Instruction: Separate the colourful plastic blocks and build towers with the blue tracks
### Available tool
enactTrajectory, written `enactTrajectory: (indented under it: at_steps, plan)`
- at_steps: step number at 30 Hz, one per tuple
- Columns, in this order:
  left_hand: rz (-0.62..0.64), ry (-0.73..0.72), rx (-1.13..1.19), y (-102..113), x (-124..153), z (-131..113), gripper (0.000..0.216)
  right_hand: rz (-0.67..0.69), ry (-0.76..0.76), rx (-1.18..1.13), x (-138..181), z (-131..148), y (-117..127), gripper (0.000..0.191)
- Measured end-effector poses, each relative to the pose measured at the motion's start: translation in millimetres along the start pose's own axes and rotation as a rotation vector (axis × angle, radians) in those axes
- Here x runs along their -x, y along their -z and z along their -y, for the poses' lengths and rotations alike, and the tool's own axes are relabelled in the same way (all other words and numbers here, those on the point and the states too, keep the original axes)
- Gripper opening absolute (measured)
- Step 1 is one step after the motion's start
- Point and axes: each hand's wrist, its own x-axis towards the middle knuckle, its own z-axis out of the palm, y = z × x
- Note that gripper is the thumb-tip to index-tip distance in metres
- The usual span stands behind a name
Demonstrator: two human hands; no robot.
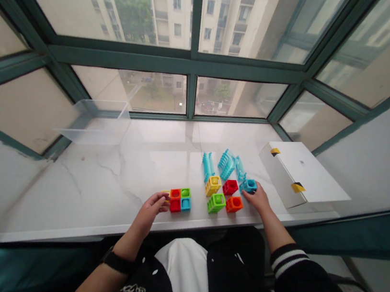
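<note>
On a white marble sill lie small coloured toy cubes. My left hand is curled against the left side of a joined block of orange, green, red and blue cubes, touching a yellow piece there. My right hand grips a blue cube with its fingertips. Loose cubes lie between the hands: yellow, red, green, orange. Three turquoise ribbed track pieces lie just behind them.
A white box with yellow-black tape lies at the right of the sill. A clear plastic tub stands at the back left against the window. Green window frames close the sill on three sides.
</note>
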Motion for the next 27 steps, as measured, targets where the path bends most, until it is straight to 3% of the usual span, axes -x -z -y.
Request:
enactTrajectory:
  at_steps: [8, 15, 27]
  plan:
    - [0.008, 0.030, 0.008, 1.1, -3.6, 3.8, 0.063, 0.047, -0.029, 0.062, 4.9, -5.1, -4.4, 0.045]
    - [0.020, 0.031, 0.003, 0.5, -4.7, 7.0, 0.062, 0.040, -0.046, 0.048, 6.5, -4.9, -2.5, 0.056]
    - [0.027, 0.036, 0.022, 1.5, -4.4, 7.5, 0.061, 0.066, -0.021, 0.076, 6.7, -1.1, 5.4, 0.058]
